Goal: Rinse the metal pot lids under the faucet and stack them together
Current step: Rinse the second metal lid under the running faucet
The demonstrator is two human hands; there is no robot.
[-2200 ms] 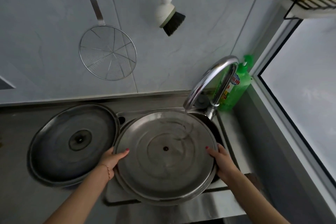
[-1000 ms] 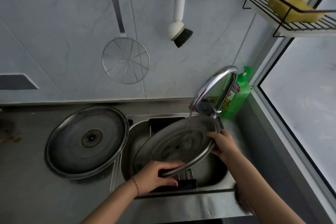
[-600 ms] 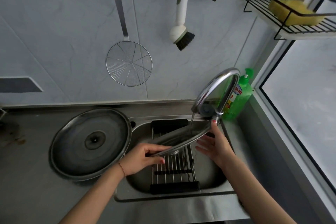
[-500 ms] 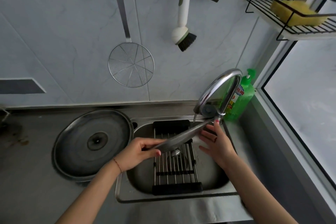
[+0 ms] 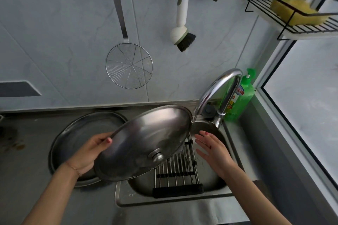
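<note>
My left hand (image 5: 89, 151) grips the left rim of a large metal pot lid (image 5: 146, 138), held tilted over the sink with its domed top and knob facing me. Its far right edge sits just under the faucet (image 5: 217, 89) spout, where a thin stream of water falls. My right hand (image 5: 212, 149) hovers over the sink to the right of the lid, fingers spread, holding nothing. A second metal lid (image 5: 76, 133) lies on the counter to the left, partly hidden behind the held lid and my left hand.
A steel sink (image 5: 226, 175) holds a roll-up drying rack (image 5: 177, 171). A green soap bottle (image 5: 241, 96) stands behind the faucet. On the wall hang a wire skimmer (image 5: 129, 65) and a dish brush (image 5: 182, 36); a wire shelf (image 5: 300, 29) with a yellow sponge (image 5: 294, 12) is at top right. A window is at the right.
The lid has been flipped from underside-up to knob-side-up and swung left. My right hand has let go of its rim and now hangs free over the sink.
</note>
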